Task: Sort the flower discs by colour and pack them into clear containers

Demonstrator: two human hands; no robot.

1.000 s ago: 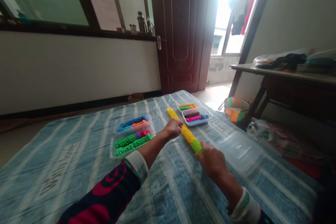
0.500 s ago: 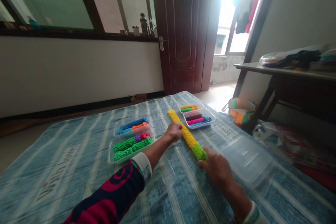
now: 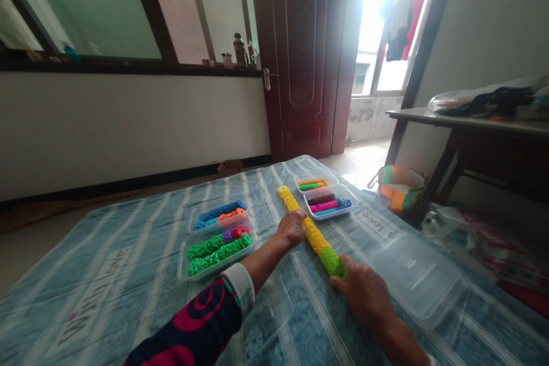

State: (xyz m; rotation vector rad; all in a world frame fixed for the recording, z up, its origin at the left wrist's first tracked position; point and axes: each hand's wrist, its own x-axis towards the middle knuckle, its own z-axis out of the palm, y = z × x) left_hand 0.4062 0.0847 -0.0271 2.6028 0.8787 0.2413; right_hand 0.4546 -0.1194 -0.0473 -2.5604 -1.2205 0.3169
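A long yellow roll with a green near end, its surface bumpy like crochet or modelling clay (image 3: 315,234), lies slantwise over the striped cloth. My left hand (image 3: 292,227) is closed around its middle. At the green end, my right hand (image 3: 364,286) grips with thumb and fingers. To the left, a clear plastic box (image 3: 182,266) holds green, purple and red bumpy rolls; a second clear box (image 3: 191,220) behind it has blue and orange ones. Beyond the roll, one clear box (image 3: 352,206) contains brown, pink and blue rolls, and another box (image 3: 334,180) orange and green ones.
A blue striped cloth (image 3: 141,297) covers the surface. Clear plastic lids (image 3: 418,274) lie at the right, and another clear lid (image 3: 274,311) is partly under my left forearm. A dark desk (image 3: 467,120) stands at the right, a door (image 3: 300,68) behind.
The whole view has shifted slightly, so everything sits a little lower and to the right. Both hands keep their hold on the yellow and green roll.
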